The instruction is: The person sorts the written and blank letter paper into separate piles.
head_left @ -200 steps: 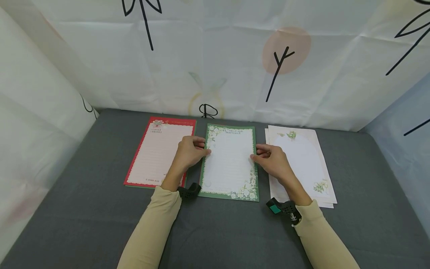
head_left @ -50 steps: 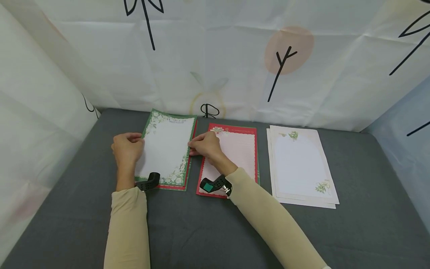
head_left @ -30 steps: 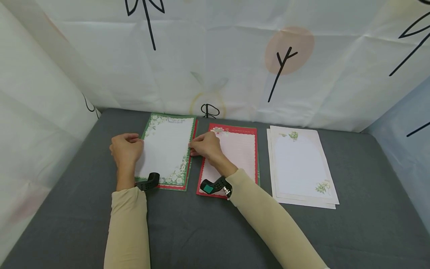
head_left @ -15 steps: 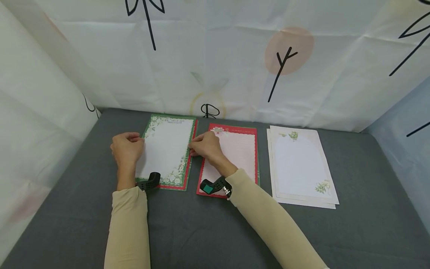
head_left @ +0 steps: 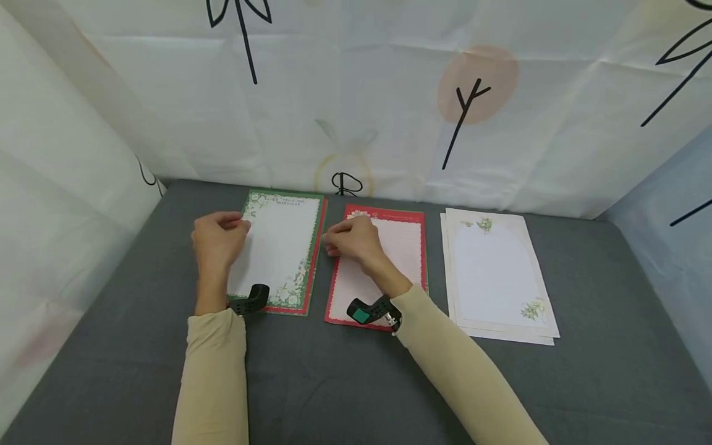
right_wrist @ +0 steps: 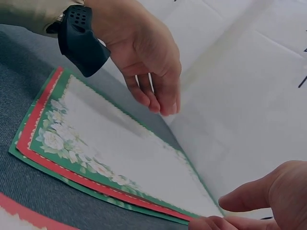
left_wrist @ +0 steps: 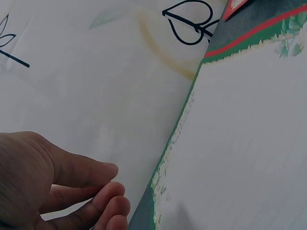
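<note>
A green-bordered letter sheet with white flowers (head_left: 280, 247) lies on top of the left stack, with red and green edges showing beneath it. My left hand (head_left: 219, 244) hovers over its left edge, holding nothing; the left wrist view shows the fingertips (left_wrist: 115, 191) apart from the paper. My right hand (head_left: 358, 241) is raised between the left stack and a red-bordered letter sheet (head_left: 397, 247), overlapping the latter's left side. In the right wrist view, its thumb (right_wrist: 244, 196) is apart from the fingers and nothing is gripped.
To the right lies a stack of cream letter sheets (head_left: 495, 278) with green leaf prints, slightly fanned. All three stacks rest on a dark grey cloth-covered table (head_left: 345, 383). A white printed curtain (head_left: 389, 111) hangs behind the table, and more fabric hangs at both sides.
The green-bordered sheet went from the middle stack to the left one, uncovering a red-bordered sheet. Both hands then let go; the left lifted inward, the right moved off to the right.
</note>
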Demonstrator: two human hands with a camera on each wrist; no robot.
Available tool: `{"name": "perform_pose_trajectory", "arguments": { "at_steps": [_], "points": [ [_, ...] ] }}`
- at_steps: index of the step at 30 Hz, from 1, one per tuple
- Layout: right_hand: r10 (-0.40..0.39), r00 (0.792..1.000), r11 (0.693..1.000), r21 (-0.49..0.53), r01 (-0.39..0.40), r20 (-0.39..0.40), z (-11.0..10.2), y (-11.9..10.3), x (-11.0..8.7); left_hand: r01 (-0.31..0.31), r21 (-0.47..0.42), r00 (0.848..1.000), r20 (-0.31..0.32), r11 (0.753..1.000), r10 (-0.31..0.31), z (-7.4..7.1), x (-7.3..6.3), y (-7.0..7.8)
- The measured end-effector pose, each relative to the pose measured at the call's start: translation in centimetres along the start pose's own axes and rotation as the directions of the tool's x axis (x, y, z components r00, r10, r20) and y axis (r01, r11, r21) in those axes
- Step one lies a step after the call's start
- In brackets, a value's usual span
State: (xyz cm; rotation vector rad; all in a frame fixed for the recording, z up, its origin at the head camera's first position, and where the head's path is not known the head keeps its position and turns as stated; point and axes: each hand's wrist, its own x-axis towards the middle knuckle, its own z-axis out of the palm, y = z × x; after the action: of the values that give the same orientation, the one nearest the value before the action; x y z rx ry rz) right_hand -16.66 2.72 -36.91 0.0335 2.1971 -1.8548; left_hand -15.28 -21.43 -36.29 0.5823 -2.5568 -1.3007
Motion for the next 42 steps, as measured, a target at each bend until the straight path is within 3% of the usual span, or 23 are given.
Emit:
{"name": "perform_pose_trajectory", "arguments": {
  "at_steps": [6, 13, 19, 28, 36, 42],
  "points": [
    [-0.014, 1.000, 1.000, 0.001, 0.014, -0.013, -2.1, -0.1, -0.9, -0.100, -0.062, 0.992, 0.075, 0.993, 0.104, 0.8, -1.1, 1.7],
    [-0.037, 0.997, 0.999, -0.028, 0.035, -0.065, -4.8, -0.3, -2.0, -0.213, -0.149, 0.955, 0.177, 0.966, 0.238, 2.4, -1.9, 3.1],
    [-0.083, 0.992, 0.996, -0.049, 0.079, -0.096, -7.2, -0.4, -3.2, -0.219, -0.227, 0.913, 0.296, 0.949, 0.282, 3.9, -2.5, 3.8],
    [-0.143, 0.983, 0.990, -0.026, 0.141, -0.113, -10.5, 1.0, -4.5, -0.231, -0.276, 0.850, 0.409, 0.933, 0.331, 5.7, -3.9, 5.1],
    [-0.187, 0.971, 0.981, -0.085, 0.176, -0.148, -13.0, 2.4, -5.7, -0.234, -0.264, 0.819, 0.465, 0.936, 0.336, 7.2, -4.8, 5.7],
    [-0.196, 0.967, 0.976, -0.130, 0.176, -0.163, -14.0, 3.4, -6.3, -0.247, -0.254, 0.808, 0.479, 0.935, 0.344, 8.1, -5.1, 5.7]
  ]
}}
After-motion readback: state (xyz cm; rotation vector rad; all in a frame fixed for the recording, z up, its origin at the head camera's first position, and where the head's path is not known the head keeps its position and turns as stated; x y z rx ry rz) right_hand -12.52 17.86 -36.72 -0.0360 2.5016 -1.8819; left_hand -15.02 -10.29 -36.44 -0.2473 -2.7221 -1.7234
